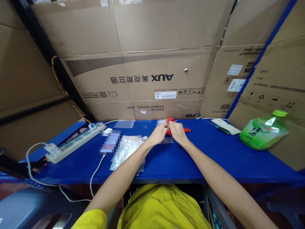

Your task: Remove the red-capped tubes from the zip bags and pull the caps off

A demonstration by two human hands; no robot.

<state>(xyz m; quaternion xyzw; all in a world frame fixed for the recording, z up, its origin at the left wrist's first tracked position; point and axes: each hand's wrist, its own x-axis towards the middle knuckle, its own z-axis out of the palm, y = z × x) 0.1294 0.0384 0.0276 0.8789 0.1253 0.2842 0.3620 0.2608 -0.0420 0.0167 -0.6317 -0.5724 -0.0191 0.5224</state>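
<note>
Both my hands meet at the far middle of the blue table [190,159]. My left hand [158,134] and my right hand [176,132] have their fingers pinched together over a small pile of red pieces [184,129] and a clear plastic bag [164,121]. What exactly each hand pinches is too small to make out. More small clear bags [127,149] lie in a loose stack to the left of my left forearm.
A white power strip [73,143] with cables lies at the left. A green drink bottle [264,130] lies at the right, beside a white flat object [225,125] and a small screwdriver [219,127]. Cardboard boxes [147,79] wall the back.
</note>
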